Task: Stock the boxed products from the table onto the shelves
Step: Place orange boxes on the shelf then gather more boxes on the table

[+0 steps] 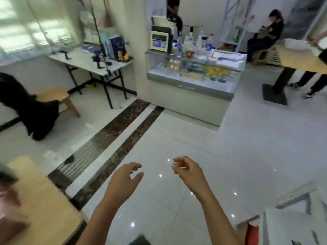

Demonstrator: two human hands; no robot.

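My left hand (124, 181) and my right hand (188, 169) hang empty over the white tiled floor, side by side, fingers loosely curled and apart. A wooden table (44, 200) fills the lower left corner, with blurred reddish items (8, 197) at its left edge. At the lower right stands a white shelf unit (292, 221) with a red item (252, 234) beside it. The frame is motion-blurred, so no box shows clearly.
A glass display counter (192, 80) stands ahead with bottles and a cash register (160, 41) on top. A folding table (92, 62) is at the back left, a stool (58, 98) with a black garment near it. A person sits at back right (265, 36); another wooden table (300, 57) is far right.
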